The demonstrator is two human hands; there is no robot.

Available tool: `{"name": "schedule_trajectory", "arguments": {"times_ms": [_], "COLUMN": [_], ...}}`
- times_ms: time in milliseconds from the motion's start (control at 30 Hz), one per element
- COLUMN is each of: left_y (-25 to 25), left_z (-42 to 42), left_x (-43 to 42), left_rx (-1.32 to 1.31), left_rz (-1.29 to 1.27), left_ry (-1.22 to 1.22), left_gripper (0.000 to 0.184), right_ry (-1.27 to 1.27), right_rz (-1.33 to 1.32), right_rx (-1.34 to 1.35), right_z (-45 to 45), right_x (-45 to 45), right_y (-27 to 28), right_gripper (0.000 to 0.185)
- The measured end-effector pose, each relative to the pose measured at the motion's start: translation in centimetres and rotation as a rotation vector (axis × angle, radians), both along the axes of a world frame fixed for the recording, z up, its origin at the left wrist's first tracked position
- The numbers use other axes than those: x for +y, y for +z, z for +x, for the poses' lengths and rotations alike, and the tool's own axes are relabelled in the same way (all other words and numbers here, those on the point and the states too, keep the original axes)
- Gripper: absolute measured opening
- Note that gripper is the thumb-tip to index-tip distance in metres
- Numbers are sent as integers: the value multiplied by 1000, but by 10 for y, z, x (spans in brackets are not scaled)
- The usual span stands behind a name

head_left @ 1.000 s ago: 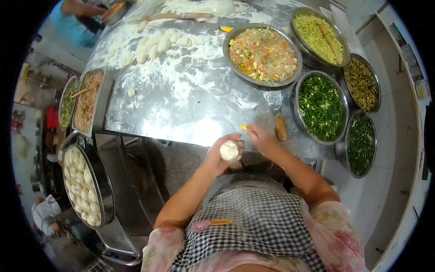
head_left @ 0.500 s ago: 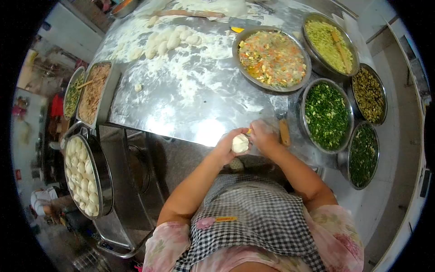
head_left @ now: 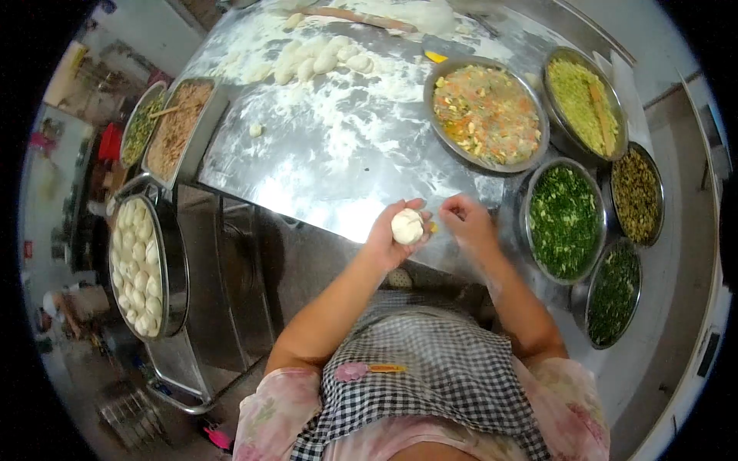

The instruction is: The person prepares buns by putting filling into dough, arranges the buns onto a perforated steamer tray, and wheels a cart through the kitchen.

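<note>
Left hand [head_left: 382,233] fingers cradle dough bun [head_left: 407,227]; likely light, soft, dents easily, cup underneath. Right hand [head_left: 470,223], bun's 3 o'clock: fingers curled, can't tell if gripping.

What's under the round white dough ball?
The person's cupped left hand is under the round white dough ball; parts of the hand show around its edge. The ball covers its own underside and the palm directly beneath.

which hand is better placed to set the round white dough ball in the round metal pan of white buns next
The left hand, probably: it cradles the ball and lies nearer the pan. The right hand is apart from both.
</note>
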State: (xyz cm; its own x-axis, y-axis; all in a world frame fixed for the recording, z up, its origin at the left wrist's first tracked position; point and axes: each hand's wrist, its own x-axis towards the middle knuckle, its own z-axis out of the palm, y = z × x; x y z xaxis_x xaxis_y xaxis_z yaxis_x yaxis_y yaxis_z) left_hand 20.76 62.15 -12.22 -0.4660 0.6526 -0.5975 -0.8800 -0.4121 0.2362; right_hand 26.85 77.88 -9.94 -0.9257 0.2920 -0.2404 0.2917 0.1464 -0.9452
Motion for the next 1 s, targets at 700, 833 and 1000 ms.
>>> {"name": "schedule_trajectory", "arguments": {"times_ms": [700,833,1000], "left_y": [18,13,4], "left_z": [-5,6,31], "left_x": [-258,-333,-423], "left_rx": [197,183,249], "left_rz": [-41,-17,105], "left_ry": [692,838,1002], "left_gripper": [22,22,28], "right_ry": [954,1100,1366], "right_rz": [279,413,457], "right_rx": [261,504,616], "right_z": [-97,-103,-109], "right_x": [-283,-368,-454], "right_y": [53,58,78], "right_gripper": [14,15,33]}}
